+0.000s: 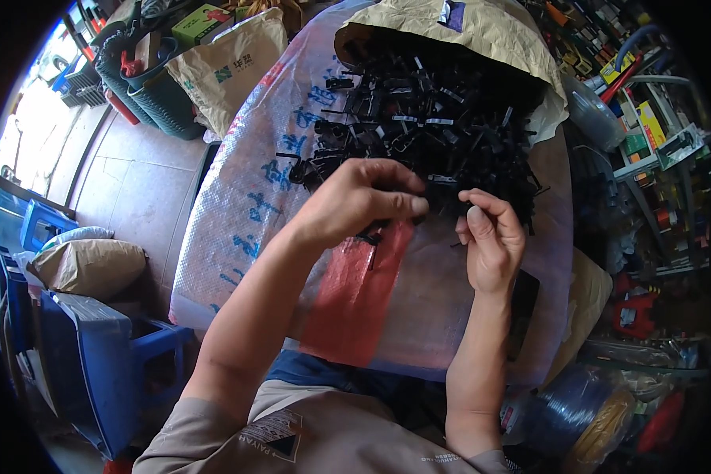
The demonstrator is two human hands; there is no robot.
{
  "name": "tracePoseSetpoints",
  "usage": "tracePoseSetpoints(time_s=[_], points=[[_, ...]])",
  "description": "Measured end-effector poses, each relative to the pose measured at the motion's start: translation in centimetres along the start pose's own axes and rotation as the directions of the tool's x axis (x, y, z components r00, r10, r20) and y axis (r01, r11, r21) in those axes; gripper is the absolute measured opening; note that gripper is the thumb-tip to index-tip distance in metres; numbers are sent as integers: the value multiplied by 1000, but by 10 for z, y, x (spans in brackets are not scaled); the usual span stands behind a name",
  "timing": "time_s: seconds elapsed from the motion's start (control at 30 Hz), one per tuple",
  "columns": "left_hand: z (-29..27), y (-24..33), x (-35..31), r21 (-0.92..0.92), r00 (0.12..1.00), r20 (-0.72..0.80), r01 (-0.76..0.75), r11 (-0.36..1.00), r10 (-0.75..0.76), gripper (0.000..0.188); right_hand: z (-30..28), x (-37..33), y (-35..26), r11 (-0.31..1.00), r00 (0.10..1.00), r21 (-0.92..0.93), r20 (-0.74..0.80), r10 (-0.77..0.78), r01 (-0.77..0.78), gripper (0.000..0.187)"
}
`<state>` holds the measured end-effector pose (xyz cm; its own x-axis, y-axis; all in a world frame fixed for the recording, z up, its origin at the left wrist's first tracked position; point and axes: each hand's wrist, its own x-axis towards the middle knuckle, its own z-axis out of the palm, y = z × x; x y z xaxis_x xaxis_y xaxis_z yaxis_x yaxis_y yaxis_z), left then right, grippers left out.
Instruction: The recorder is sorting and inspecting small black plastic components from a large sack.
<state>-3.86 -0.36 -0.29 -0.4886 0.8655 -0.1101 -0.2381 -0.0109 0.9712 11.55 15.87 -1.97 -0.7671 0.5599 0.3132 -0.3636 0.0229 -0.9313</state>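
A heap of small black parts [419,118], several with thin stems and a few with shiny metal bits, spills from an open brown paper sack [482,35]. My left hand [367,197] is over the near edge of the heap, its fingers curled and closed. A black part [375,231] with a thin stem shows just under that palm; I cannot tell whether the fingers grip it. To its right, my right hand [494,237] pinches thumb against fingers. Something small and dark shows at those fingertips, too little of it to name.
Under the heap lies a white woven sack [221,253] with blue writing and a red stripe [347,308]. Blue plastic stools [95,355] and a filled sack [95,265] stand at left. Green baskets [154,91] are at far left. Crowded shelves [648,142] line the right.
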Motion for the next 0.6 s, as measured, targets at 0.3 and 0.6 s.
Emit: tracePoseSetpoints(time_s=[0.3,0.6], points=[[29,0,-7,214,990,33,-141,967,137,39,11,-2,3,1000,998,19,57,-6,5,19],[29,-10,-5,207,971,-25,-228,952,238,22,12,-4,2,982,993,-186,118,-6,28,19]])
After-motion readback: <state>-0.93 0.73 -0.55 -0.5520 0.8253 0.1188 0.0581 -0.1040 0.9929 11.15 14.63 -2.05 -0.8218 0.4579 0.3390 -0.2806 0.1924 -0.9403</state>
